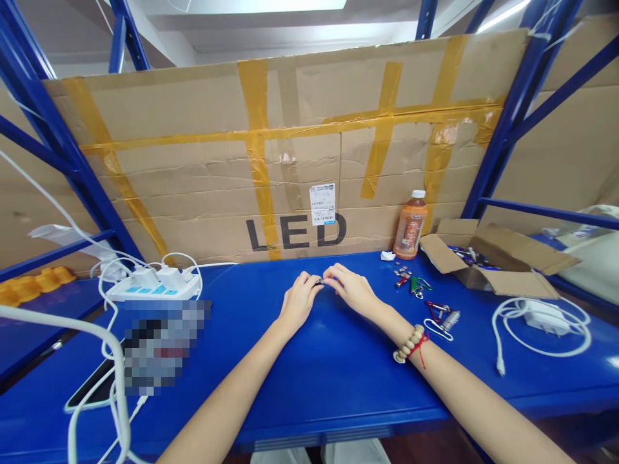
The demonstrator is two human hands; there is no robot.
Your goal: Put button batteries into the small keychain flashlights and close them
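Observation:
My left hand [298, 301] and my right hand [356, 295] meet above the middle of the blue table [290, 386]. Between their pinched fingertips is a small dark piece [318, 282] with a shiny part; fingers cover much of it, and its kind is too small to make out. To the right of my right hand lie a green carabiner [424, 283] with small metal parts, a red carabiner [432, 309], and a silver carabiner [439, 330] beside a short silver cylinder [451, 320]. Several small round pieces [401, 267] are scattered behind them.
An orange drink bottle [410, 225] stands against the cardboard panel [203, 187]. At right are an open cardboard box [522, 283] and a white charger with coiled cable [546, 319]. On the left sit a power strip [145, 290], looping white cables and a phone [91, 386].

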